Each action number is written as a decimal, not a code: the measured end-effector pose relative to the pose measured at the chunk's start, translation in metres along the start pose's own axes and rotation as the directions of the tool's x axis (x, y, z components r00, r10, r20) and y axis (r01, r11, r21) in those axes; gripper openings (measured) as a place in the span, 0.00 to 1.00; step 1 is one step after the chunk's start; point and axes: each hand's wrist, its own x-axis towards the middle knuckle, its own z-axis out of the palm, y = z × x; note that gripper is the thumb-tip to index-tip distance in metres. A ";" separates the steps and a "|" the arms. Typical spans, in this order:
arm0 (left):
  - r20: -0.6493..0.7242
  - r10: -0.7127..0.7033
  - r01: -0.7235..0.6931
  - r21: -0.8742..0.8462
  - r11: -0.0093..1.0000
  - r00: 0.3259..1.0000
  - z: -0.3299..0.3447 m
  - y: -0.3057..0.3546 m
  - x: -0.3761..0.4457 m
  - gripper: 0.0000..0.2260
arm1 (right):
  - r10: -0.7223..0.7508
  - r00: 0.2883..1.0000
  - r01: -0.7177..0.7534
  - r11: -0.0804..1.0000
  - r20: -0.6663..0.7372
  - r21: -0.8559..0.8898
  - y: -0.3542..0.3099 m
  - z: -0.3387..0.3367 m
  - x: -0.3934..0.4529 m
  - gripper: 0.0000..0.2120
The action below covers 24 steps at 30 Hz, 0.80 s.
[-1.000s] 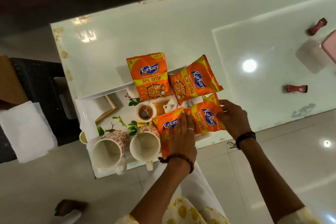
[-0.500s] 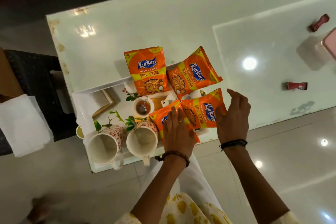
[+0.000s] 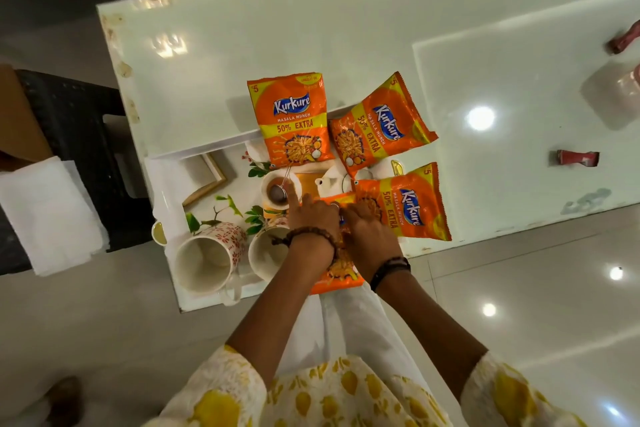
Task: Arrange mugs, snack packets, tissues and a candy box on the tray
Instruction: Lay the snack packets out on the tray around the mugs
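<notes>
The right hand (image 3: 369,236) has been moved in beside the left hand (image 3: 313,218). Both hands are laid flat, fingers straight, on the near snack packet (image 3: 341,270), on the tray (image 3: 166,184).

My sleeves (image 3: 221,388) end above the elbow, white cloth printed with yellow leaf-like shapes, and the same print runs across the front of my top (image 3: 346,392). Below it I wear plain white trousers (image 3: 349,319). On my left wrist sits a bracelet of brown beads (image 3: 311,236); on my right wrist, a band of dark threads (image 3: 389,270) wound several times round. A thin pale ring (image 3: 334,206) circles one finger of my left hand (image 3: 313,218). My right hand (image 3: 369,232) carries no ring that I can see.
</notes>
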 end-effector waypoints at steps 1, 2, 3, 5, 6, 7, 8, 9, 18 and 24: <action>0.017 0.010 -0.011 0.036 0.999 1.000 0.000 0.002 -0.002 0.17 | 0.000 1.000 0.000 1.000 -0.013 -0.014 0.003 0.004 -0.004 0.19; 0.024 0.017 -0.019 0.071 0.997 1.000 0.002 0.004 -0.004 0.16 | -0.001 1.000 0.000 0.999 -0.021 -0.035 0.006 0.007 -0.009 0.18; 0.029 0.021 -0.024 0.105 0.994 0.999 0.004 0.006 -0.007 0.17 | -0.002 1.000 0.000 0.998 -0.026 -0.057 0.009 0.010 -0.013 0.18; 0.046 0.019 -0.027 0.173 0.985 0.999 0.009 0.010 -0.011 0.18 | -0.012 0.999 0.008 0.996 -0.038 -0.086 0.015 0.015 -0.019 0.20; 0.050 0.013 -0.023 0.210 0.977 0.999 0.012 0.011 -0.012 0.19 | -0.024 0.999 0.020 0.996 -0.045 -0.085 0.017 0.016 -0.020 0.20; 0.045 0.004 -0.016 0.249 0.968 0.999 0.015 0.012 -0.013 0.20 | -0.038 0.998 0.034 0.997 -0.051 -0.073 0.018 0.015 -0.021 0.21; 0.030 -0.006 -0.003 0.286 0.958 1.000 0.017 0.013 -0.014 0.21 | -0.050 0.997 0.047 0.997 -0.056 -0.053 0.019 0.014 -0.020 0.21; 0.006 -0.018 0.015 0.313 0.950 1.000 0.020 0.014 -0.014 0.22 | -0.057 0.996 0.055 0.998 -0.062 -0.035 0.019 0.012 -0.019 0.21; -0.112 -0.079 0.127 0.523 0.843 0.991 0.047 0.032 -0.013 0.25 | -0.103 0.995 0.102 0.992 -0.015 -0.080 0.019 -0.003 -0.004 0.17; -0.094 -0.033 0.081 0.566 0.820 0.995 0.049 0.030 -0.009 0.25 | -0.052 0.967 -0.001 0.978 -0.248 -0.208 0.018 -0.012 -0.035 0.18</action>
